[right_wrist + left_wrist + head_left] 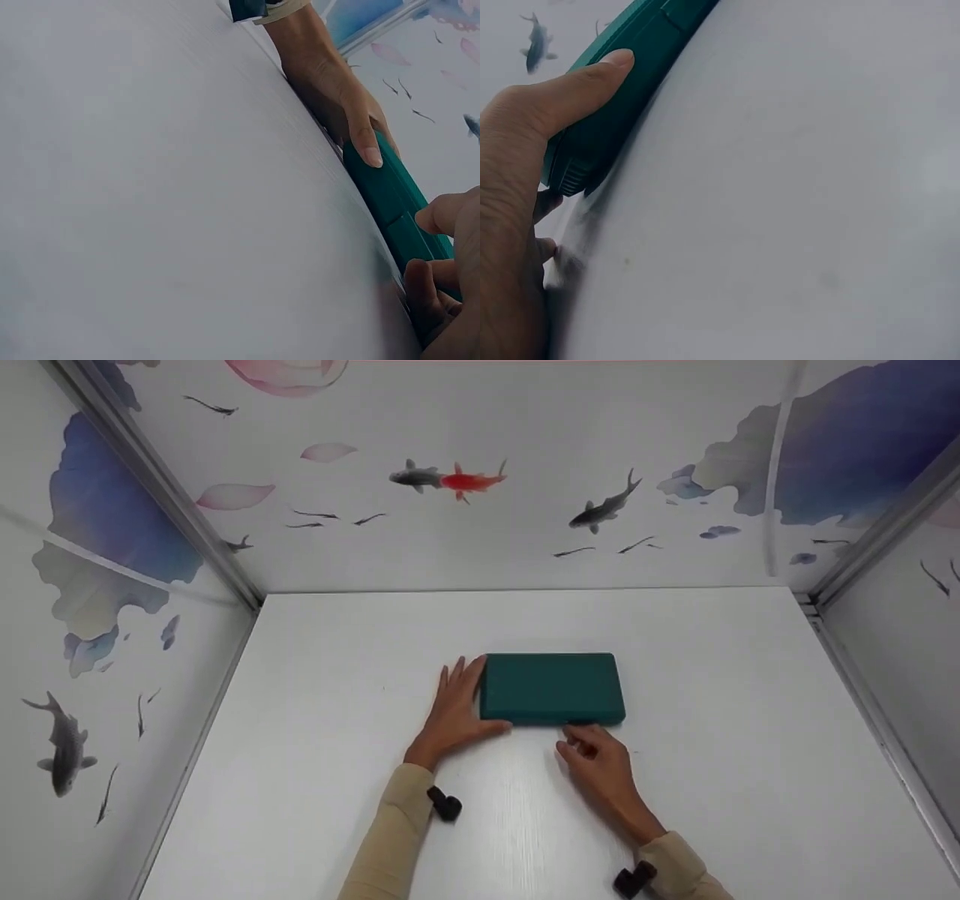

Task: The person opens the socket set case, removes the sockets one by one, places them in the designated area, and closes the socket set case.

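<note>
A dark green rectangular case (553, 688) lies closed and flat on the white table. Its left end is gripped by my left hand (456, 711), with the thumb on the front side and the fingers reaching round the left end. In the left wrist view, the thumb (604, 75) presses the case's side wall. My right hand (598, 757) is at the front edge, right of the middle, with bent fingers and the thumb apart from them. In the right wrist view its fingertips are right at a raised latch (406, 234) on the front side.
White panels painted with fish, petals and blue patches enclose the table (337, 675) at the back, left and right. Metal rails (885, 735) run along the sides. A small black device (446, 804) sits by the left sleeve and another (634, 879) by the right.
</note>
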